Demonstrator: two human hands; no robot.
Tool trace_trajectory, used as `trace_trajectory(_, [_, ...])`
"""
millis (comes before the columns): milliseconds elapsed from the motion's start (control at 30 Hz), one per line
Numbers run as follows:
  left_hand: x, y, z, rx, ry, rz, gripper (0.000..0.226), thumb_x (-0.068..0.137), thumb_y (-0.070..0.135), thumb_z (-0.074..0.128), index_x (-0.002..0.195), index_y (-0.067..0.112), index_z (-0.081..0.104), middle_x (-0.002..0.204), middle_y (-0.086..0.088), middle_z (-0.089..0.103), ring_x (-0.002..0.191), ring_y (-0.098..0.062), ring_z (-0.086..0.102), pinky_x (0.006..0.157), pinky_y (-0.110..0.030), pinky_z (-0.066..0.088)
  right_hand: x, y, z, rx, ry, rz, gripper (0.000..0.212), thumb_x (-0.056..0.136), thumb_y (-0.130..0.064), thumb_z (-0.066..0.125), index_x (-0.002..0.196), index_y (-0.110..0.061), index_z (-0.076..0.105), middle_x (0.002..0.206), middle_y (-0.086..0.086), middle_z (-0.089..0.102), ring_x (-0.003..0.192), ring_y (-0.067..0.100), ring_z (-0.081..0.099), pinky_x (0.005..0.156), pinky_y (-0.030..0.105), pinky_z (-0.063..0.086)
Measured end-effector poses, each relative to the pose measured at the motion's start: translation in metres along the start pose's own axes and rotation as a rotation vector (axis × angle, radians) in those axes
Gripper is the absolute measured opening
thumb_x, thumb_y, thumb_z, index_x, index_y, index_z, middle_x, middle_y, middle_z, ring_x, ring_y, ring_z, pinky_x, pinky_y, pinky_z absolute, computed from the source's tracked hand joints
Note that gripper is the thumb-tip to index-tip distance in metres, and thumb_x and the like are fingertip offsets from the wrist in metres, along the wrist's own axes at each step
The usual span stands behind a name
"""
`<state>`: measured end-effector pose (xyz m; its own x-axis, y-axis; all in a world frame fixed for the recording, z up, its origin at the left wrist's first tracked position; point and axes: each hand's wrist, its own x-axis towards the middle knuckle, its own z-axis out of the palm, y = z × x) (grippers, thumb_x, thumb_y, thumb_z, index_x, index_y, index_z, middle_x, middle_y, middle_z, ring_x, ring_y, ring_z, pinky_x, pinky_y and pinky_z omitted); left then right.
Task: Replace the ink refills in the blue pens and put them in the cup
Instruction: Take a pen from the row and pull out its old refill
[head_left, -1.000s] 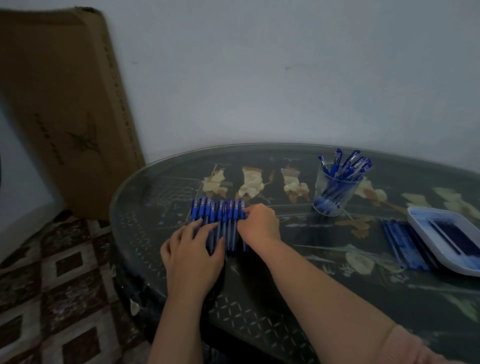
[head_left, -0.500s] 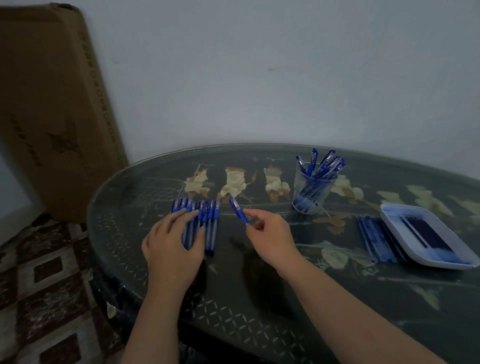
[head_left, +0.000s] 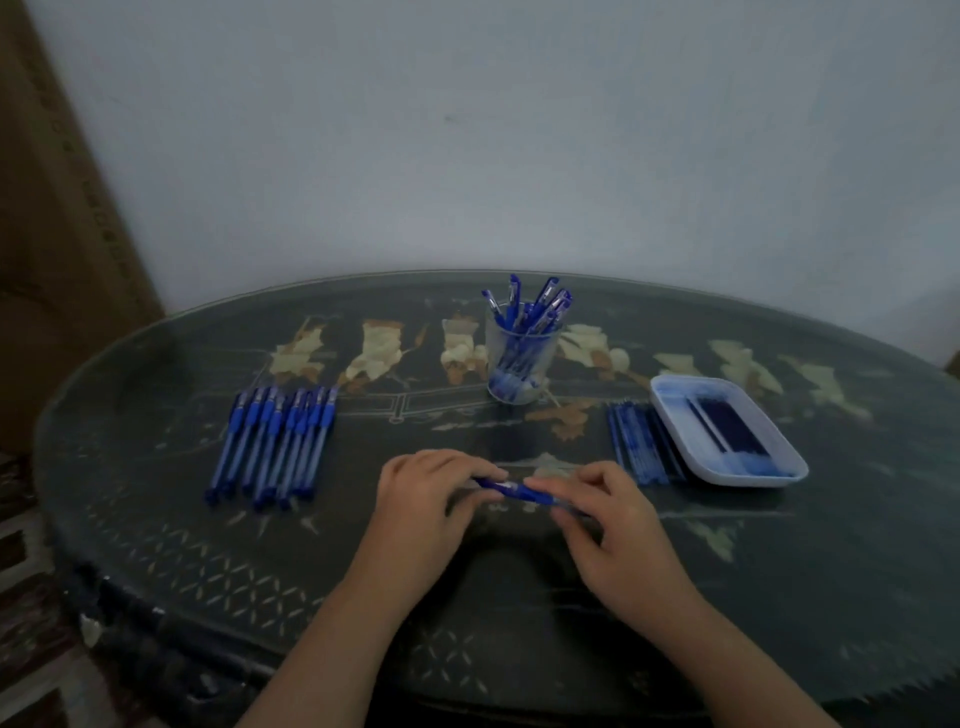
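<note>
One blue pen (head_left: 519, 491) lies crosswise between my hands, just above the table's middle. My left hand (head_left: 431, 499) grips its left end and my right hand (head_left: 605, 512) pinches its right part. A row of several blue pens (head_left: 275, 441) lies side by side at the left. A clear cup (head_left: 522, 358) at the back centre holds several blue pens standing up. Several blue refills (head_left: 641, 441) lie in a bundle to the right of my right hand.
A white tray (head_left: 675, 415) with dark refills in it sits at the right, beside the loose refills. The table (head_left: 156, 519) is round, dark and glass-topped, against a pale wall. A brown cardboard box (head_left: 57, 234) leans at the left.
My right hand lifted one pen from the row and carried it to the middle. My left hand left the row and took hold of that pen's other end.
</note>
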<state>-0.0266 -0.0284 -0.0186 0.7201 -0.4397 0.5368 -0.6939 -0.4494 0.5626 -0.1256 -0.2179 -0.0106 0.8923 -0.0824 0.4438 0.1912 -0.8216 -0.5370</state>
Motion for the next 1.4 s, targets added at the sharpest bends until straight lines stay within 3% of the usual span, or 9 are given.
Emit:
trace_trajectory(133, [0.000,0.002,0.009,0.010,-0.054,0.026,0.024,0.082,0.051,0.054,0.100,0.041,0.067,0.099,0.025,0.067,0.100,0.004,0.059,0.091,-0.043,0.045,-0.003,0.014,0.000,-0.032,0.089,-0.072,0.046,0.084,-0.007,0.072,0.119,-0.035,0.069,0.099,-0.016,0.060,0.093,0.002,0.052,0.088,0.008,0.037])
trace_trajectory(333, [-0.001,0.004,0.008,0.088,-0.046,0.078,0.027,0.086,0.050,0.049,0.102,0.040,0.068,0.099,0.028,0.063,0.100,0.009,0.054,0.090,-0.030,0.037,-0.001,0.021,0.004,-0.009,0.120,-0.098,0.040,0.082,-0.007,0.072,0.115,-0.030,0.072,0.094,-0.025,0.060,0.090,-0.001,0.050,0.088,0.007,0.036])
trace_trajectory(467, [-0.001,0.005,0.007,0.099,-0.061,0.089,0.027,0.088,0.051,0.046,0.103,0.040,0.066,0.101,0.028,0.063,0.100,0.010,0.053,0.091,-0.025,0.032,0.000,0.021,0.005,0.023,0.133,-0.090,0.034,0.082,-0.019,0.075,0.113,-0.032,0.073,0.090,-0.023,0.063,0.090,-0.002,0.052,0.084,0.014,0.040])
trace_trajectory(733, [-0.002,0.006,0.008,0.136,-0.050,0.132,0.028,0.083,0.048,0.050,0.096,0.034,0.071,0.095,0.024,0.064,0.097,0.006,0.054,0.089,-0.027,0.033,0.000,0.023,0.006,0.011,0.145,-0.096,0.032,0.081,-0.014,0.078,0.108,-0.031,0.075,0.089,-0.025,0.061,0.087,-0.001,0.051,0.082,0.009,0.039])
trace_trajectory(967, [-0.004,0.013,0.005,0.170,-0.025,0.131,0.028,0.088,0.045,0.045,0.097,0.034,0.069,0.093,0.023,0.065,0.095,0.007,0.052,0.090,-0.024,0.030,-0.001,0.021,0.007,0.027,0.215,-0.126,0.032,0.079,-0.011,0.079,0.106,-0.028,0.076,0.085,-0.027,0.058,0.082,0.001,0.052,0.075,0.020,0.044])
trace_trajectory(1100, [-0.004,0.015,0.005,0.168,-0.022,0.145,0.025,0.087,0.045,0.048,0.093,0.033,0.069,0.091,0.023,0.066,0.091,0.008,0.055,0.091,-0.026,0.035,-0.003,0.020,0.007,0.021,0.226,-0.132,0.029,0.079,-0.014,0.077,0.105,-0.028,0.076,0.083,-0.023,0.059,0.082,0.001,0.050,0.078,0.013,0.041])
trace_trajectory(1233, [0.002,0.004,-0.005,0.026,0.147,-0.090,0.009,0.085,0.017,0.071,0.089,0.025,0.070,0.089,0.021,0.066,0.087,0.009,0.060,0.083,-0.008,0.043,-0.002,0.031,0.001,0.044,0.333,0.023,0.026,0.075,-0.008,0.083,0.089,-0.028,0.076,0.077,-0.021,0.058,0.080,0.007,0.053,0.076,0.008,0.037])
trace_trajectory(1333, [0.003,0.005,-0.003,0.128,0.100,-0.005,0.010,0.085,0.033,0.061,0.089,0.029,0.069,0.090,0.024,0.064,0.085,0.002,0.064,0.083,-0.040,0.052,-0.002,0.027,0.005,0.043,0.323,-0.025,0.022,0.075,-0.007,0.082,0.090,-0.023,0.077,0.076,-0.015,0.059,0.077,0.013,0.054,0.074,0.011,0.039])
trace_trajectory(1400, [0.001,0.006,0.000,0.195,0.046,0.000,0.014,0.084,0.037,0.060,0.092,0.031,0.070,0.092,0.022,0.066,0.087,-0.004,0.064,0.083,-0.045,0.048,0.000,0.027,0.006,0.025,0.332,-0.034,0.024,0.077,-0.007,0.081,0.094,-0.024,0.076,0.078,-0.018,0.058,0.077,0.013,0.053,0.076,0.012,0.038])
